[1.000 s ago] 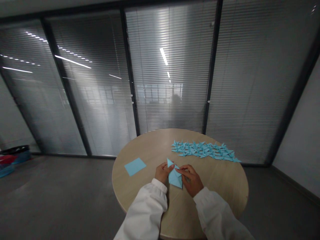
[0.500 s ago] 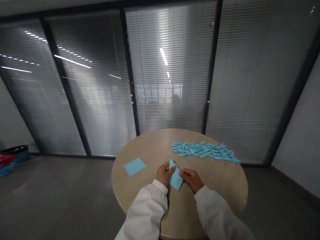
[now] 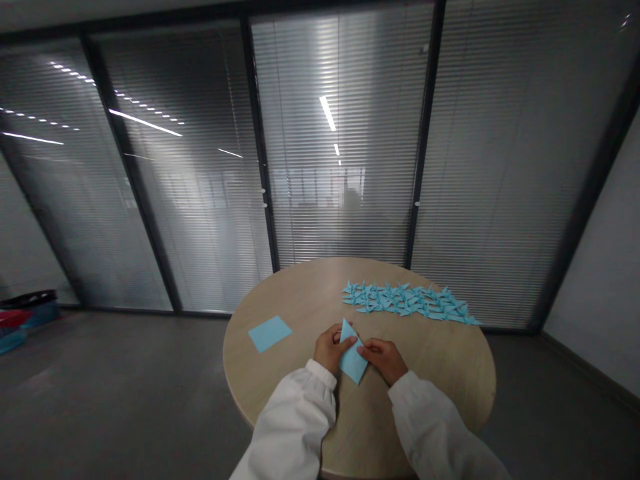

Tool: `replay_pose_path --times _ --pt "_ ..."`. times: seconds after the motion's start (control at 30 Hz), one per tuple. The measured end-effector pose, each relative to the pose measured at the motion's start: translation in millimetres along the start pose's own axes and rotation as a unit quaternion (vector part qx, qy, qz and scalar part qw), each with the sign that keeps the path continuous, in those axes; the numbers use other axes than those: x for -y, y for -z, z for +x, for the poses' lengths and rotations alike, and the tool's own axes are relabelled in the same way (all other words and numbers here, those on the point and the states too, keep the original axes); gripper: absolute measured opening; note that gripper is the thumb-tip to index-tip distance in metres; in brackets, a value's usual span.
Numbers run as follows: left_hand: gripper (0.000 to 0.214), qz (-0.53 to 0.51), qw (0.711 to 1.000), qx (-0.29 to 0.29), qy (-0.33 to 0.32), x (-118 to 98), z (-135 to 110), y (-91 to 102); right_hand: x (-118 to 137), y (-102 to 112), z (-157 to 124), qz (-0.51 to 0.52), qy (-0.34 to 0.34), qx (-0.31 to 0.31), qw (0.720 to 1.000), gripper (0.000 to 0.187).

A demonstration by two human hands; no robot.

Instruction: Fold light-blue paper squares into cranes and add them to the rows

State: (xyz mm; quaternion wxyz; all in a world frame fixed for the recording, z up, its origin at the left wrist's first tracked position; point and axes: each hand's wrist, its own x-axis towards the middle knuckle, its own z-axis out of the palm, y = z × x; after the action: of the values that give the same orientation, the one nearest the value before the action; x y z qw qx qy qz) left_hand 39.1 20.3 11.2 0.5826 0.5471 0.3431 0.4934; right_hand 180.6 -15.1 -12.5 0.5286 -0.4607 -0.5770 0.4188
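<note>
A folded piece of light-blue origami paper [image 3: 353, 368] is held above the near middle of the table, one pointed corner up and another down. My left hand [image 3: 330, 348] pinches it from the left, thumb lying on its face. From the right, my right hand [image 3: 385, 359] grips the paper's edge between thumb and fingers. The fingers behind the paper are partly hidden. Flat on the table to the left lies a blue paper sheet [image 3: 270, 334]. Several folded blue paper cranes [image 3: 407, 299] sit packed in rows at the back right.
The round wooden table [image 3: 300, 287] stands before a glass partition with blinds [image 3: 340, 220]. On the floor at the far left are a dark-rimmed blue container [image 3: 43, 310] and a red item [image 3: 14, 319]. A wall [image 3: 600, 280] rises at the right.
The paper has shifted slightly right between my hands. My right thumb now lies further over its face, and my left hand has moved a little right with it.
</note>
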Motion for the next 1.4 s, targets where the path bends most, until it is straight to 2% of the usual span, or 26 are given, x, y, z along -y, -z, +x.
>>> replay_pose_path --times 0.4,0.57,0.77,1.1,1.4 --pt "0.045 0.004 1.0 0.001 -0.005 -7.6 -4.9 -4.7 2.9 -1.3 -0.5 0.013 -0.011 -0.016 1.0 0.033" --pt "0.044 0.017 1.0 0.009 -0.016 -8.2 -6.6 -5.4 3.6 -3.3 -0.9 0.018 -0.031 0.019 0.999 0.036" --pt "0.044 0.05 0.997 0.046 -0.039 -5.9 -7.8 -5.0 1.3 -4.4 -1.3 0.014 -0.05 0.055 0.997 0.036" --pt "0.035 0.028 0.999 -0.013 -0.01 -3.6 -3.9 -4.4 -0.8 -3.6 -3.2 0.018 -0.063 0.068 0.996 0.033" --pt "0.032 0.013 1.0 -0.02 0.003 -5.9 -5.1 -6.0 -0.9 -2.3 -1.4 -0.019 -0.057 0.088 0.994 0.033"
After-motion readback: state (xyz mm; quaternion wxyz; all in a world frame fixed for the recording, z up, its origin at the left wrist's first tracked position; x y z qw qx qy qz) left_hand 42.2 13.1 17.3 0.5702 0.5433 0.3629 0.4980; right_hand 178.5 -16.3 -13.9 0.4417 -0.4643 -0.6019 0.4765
